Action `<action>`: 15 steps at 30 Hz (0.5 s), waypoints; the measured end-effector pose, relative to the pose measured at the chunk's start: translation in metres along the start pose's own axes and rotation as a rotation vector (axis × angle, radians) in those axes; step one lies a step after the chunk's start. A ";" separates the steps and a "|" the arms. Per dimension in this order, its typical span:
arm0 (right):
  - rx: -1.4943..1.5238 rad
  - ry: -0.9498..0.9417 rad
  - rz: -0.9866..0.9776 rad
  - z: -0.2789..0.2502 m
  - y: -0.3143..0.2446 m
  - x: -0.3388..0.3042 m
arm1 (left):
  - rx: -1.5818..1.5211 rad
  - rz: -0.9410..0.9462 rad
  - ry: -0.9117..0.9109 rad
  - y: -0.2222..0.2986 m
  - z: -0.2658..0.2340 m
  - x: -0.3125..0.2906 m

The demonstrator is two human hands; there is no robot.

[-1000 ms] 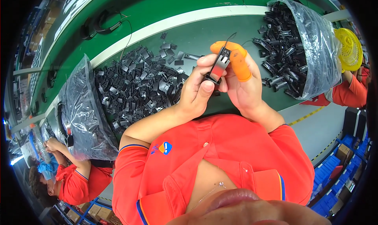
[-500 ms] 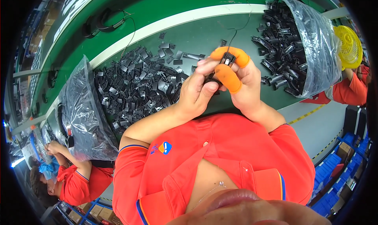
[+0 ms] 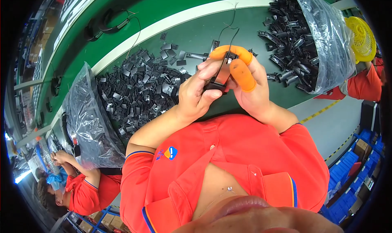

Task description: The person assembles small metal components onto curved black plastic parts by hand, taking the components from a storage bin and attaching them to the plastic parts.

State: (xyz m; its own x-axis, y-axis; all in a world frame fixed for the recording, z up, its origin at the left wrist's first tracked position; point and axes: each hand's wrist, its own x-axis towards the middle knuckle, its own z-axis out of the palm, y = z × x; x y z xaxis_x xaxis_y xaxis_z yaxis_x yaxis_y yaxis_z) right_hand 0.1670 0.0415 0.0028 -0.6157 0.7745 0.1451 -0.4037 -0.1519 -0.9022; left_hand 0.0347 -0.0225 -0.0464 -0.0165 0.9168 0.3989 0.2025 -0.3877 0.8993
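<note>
A black curved headband piece (image 3: 216,84) with thin dark wires trailing from its upper end is held between my two hands above the green table. My left hand (image 3: 196,89) closes round its lower part, thumb toward me. Orange finger covers sit on the thumb and index finger of my right hand (image 3: 255,84), which pinch the upper end. The inner face of the piece shows between the hands; my fingers hide part of it. Left of my hands spreads a heap of small black plastic plates (image 3: 139,84). Longer black clip-like parts (image 3: 286,41) lie to the right.
A clear plastic bag (image 3: 92,118) stands at the heap's left; another clear bag (image 3: 326,37) opens around the parts at right. Behind it is a yellow basket (image 3: 360,39). Headbands (image 3: 108,25) lie beyond the table's white edge strip (image 3: 179,23). Co-workers sit at both sides.
The headband piece has tilted in my hands, so more of its curved inner face shows. My right fingers have shifted along it, and both hands have moved slightly left.
</note>
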 end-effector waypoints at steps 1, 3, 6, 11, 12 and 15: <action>-0.028 -0.019 -0.011 0.001 -0.003 0.001 | 0.014 0.046 0.045 0.003 0.002 0.002; -0.056 -0.034 -0.023 -0.001 -0.003 0.000 | 0.028 0.093 0.087 0.007 0.002 0.006; -0.068 0.016 0.007 -0.004 0.003 -0.005 | 0.175 0.132 0.060 0.011 -0.001 0.008; -0.044 0.094 0.045 0.000 -0.003 -0.004 | 0.114 0.069 -0.002 0.004 0.001 0.009; -0.042 0.095 0.047 -0.001 0.000 -0.003 | 0.115 0.066 -0.003 0.006 0.002 0.010; -0.072 0.096 -0.007 -0.003 0.004 -0.002 | -0.109 -0.045 0.051 0.020 0.005 0.015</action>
State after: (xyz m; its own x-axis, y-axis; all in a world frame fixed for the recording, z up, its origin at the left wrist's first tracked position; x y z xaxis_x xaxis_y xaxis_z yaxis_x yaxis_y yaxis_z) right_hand 0.1688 0.0408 -0.0020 -0.5444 0.8309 0.1148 -0.3557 -0.1047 -0.9287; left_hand 0.0437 -0.0158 -0.0227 -0.0731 0.9285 0.3641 0.0928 -0.3572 0.9294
